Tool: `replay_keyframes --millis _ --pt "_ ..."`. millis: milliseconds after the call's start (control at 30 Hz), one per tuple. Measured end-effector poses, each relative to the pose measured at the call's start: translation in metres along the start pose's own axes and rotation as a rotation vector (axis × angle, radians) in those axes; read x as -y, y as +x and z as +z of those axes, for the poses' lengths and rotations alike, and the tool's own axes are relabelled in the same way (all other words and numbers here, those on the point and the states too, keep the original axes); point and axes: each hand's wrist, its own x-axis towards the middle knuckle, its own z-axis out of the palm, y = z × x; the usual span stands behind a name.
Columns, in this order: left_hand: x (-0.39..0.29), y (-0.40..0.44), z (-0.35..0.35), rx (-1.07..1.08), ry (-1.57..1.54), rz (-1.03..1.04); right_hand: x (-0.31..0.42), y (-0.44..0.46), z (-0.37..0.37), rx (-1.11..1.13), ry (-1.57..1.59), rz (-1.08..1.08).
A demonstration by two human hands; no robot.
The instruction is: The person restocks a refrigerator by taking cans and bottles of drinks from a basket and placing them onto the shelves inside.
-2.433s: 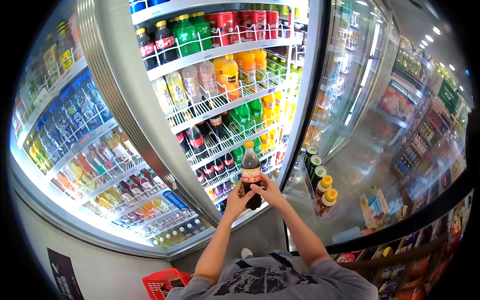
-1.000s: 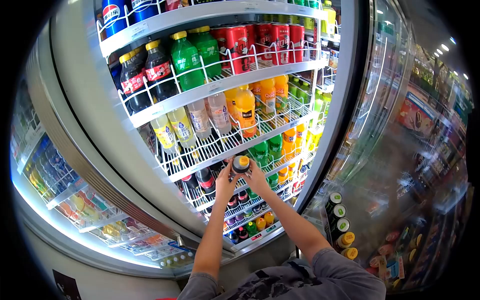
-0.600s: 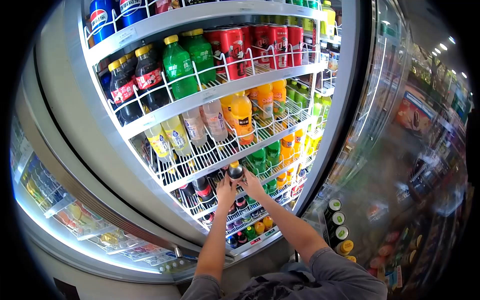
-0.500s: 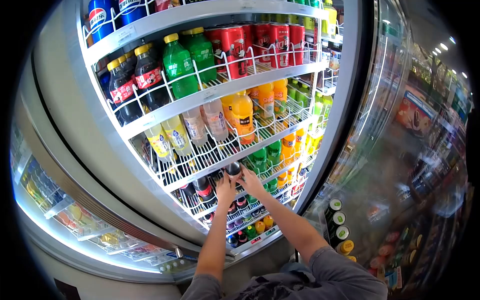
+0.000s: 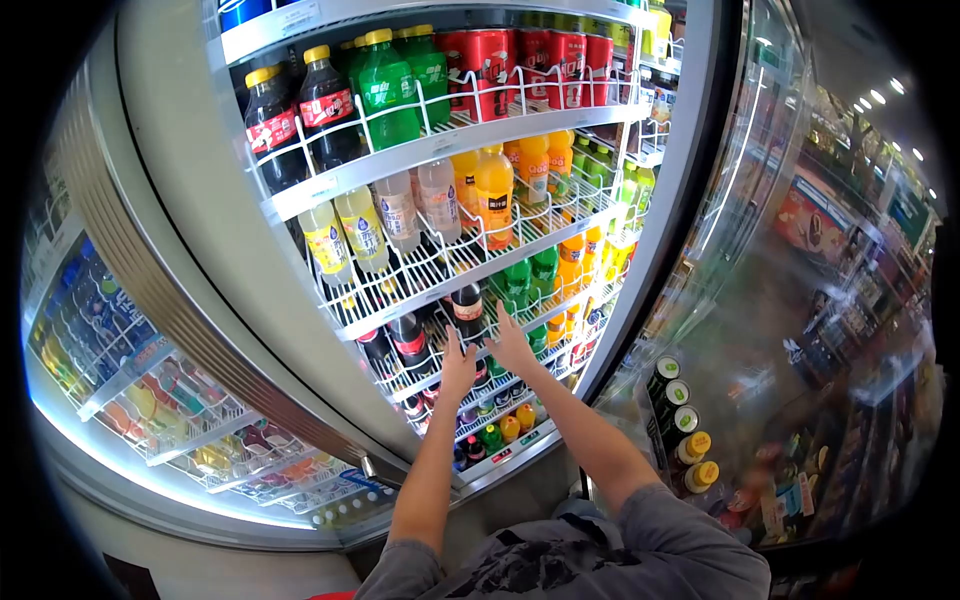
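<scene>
A dark bottle with a pale reddish label [image 5: 467, 311] stands upright on the wire shelf under the white-label bottles. Just below it is my left hand [image 5: 458, 368], open, with the index finger pointing up and the thumb apart. To the bottle's right, my right hand [image 5: 511, 347] is also open, its index finger raised and its thumb spread. Neither hand holds anything; whether a fingertip still touches the bottle I cannot tell. Left of the bottle stands a cola bottle with a red label [image 5: 409, 343]. Green bottles [image 5: 516, 281] stand to its right.
Wire-fronted shelves hold cola bottles [image 5: 327, 108], green bottles [image 5: 386, 90], red cans [image 5: 487, 75] and orange juice bottles [image 5: 494, 197]. The open glass door [image 5: 700, 240] stands at right, with several cans and yellow-capped bottles [image 5: 694, 447] below. Another fridge door [image 5: 215, 330] is at left.
Both hands were closed around the dark bottle, its black top toward me. Now they have let go and spread apart, and the bottle stands upright on the shelf. The view has shifted.
</scene>
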Motion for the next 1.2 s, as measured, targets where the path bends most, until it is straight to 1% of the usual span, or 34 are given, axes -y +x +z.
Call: replay_keyframes --millis 33,100,133,167,233,267,300,367,400,467,500,567,633,667,733,767,800,833,900,967,1000,1100,1167,1200 --pt "-0.002 -0.010 0.001 -0.016 -0.013 0.032 -0.004 -0.016 0.002 -0.100 -0.001 -0.147" --pt "-0.007 -0.031 0.003 0.029 -0.098 -0.033 -0.009 -0.050 0.008 -0.134 0.030 -0.090" --pt "-0.013 -0.042 0.006 -0.008 -0.084 -0.004 -0.007 -0.070 0.009 -0.125 0.047 -0.062" --pt "-0.018 -0.055 0.007 0.103 -0.241 -0.145 -0.005 -0.088 0.011 -0.123 0.112 -0.084" --pt "-0.033 -0.076 0.011 0.114 -0.313 -0.136 0.003 -0.123 0.011 0.006 0.252 0.123" --pt "-0.043 -0.089 0.010 0.133 -0.316 -0.129 0.004 -0.141 0.012 0.008 0.320 0.097" --pt "-0.053 -0.098 0.012 0.130 -0.359 -0.136 0.010 -0.151 0.006 -0.002 0.315 0.098" --pt "-0.069 -0.120 0.009 0.187 -0.431 -0.192 0.020 -0.173 -0.007 0.030 0.471 0.115" --pt "-0.076 -0.126 0.010 0.192 -0.434 -0.188 0.030 -0.181 -0.020 0.009 0.452 0.111" --pt "-0.088 -0.142 0.011 0.145 -0.448 -0.119 0.042 -0.194 -0.045 -0.027 0.442 0.143" --pt "-0.107 -0.150 0.004 0.115 -0.423 -0.126 0.045 -0.200 -0.057 -0.035 0.452 0.149" --pt "-0.120 -0.164 0.005 0.082 -0.427 -0.070 0.052 -0.211 -0.078 -0.062 0.598 0.186" --pt "-0.144 -0.179 -0.002 0.076 -0.462 -0.085 0.065 -0.222 -0.099 -0.090 0.644 0.198" --pt "-0.156 -0.187 -0.007 0.080 -0.497 -0.095 0.072 -0.230 -0.108 -0.073 0.646 0.190" --pt "-0.176 -0.205 -0.016 0.042 -0.481 -0.110 0.089 -0.244 -0.121 -0.064 0.815 0.196" --pt "-0.184 -0.214 -0.019 0.024 -0.470 -0.124 0.097 -0.252 -0.125 -0.045 0.821 0.193" --pt "-0.189 -0.224 -0.020 -0.004 -0.561 -0.134 0.103 -0.260 -0.130 -0.007 0.844 0.189" --pt "-0.193 -0.236 -0.023 -0.026 -0.573 -0.137 0.107 -0.270 -0.133 0.035 0.866 0.190" --pt "-0.198 -0.258 -0.030 -0.113 -0.574 -0.130 0.110 -0.281 -0.130 0.113 0.863 0.167" --pt "-0.208 -0.285 -0.046 -0.179 -0.573 -0.180 0.120 -0.287 -0.121 0.085 0.954 0.197" --pt "-0.206 -0.300 -0.051 -0.224 -0.561 -0.189 0.134 -0.288 -0.112 0.085 0.994 0.178" --pt "-0.206 -0.350 -0.081 -0.369 -0.528 -0.222 0.169 -0.294 -0.086 0.219 1.052 0.080" --pt "-0.186 -0.386 -0.101 -0.445 -0.467 -0.238 0.180 -0.300 -0.070 0.267 1.048 0.099" --pt "-0.185 -0.402 -0.114 -0.484 -0.421 -0.278 0.187 -0.304 -0.065 0.289 1.067 0.116"
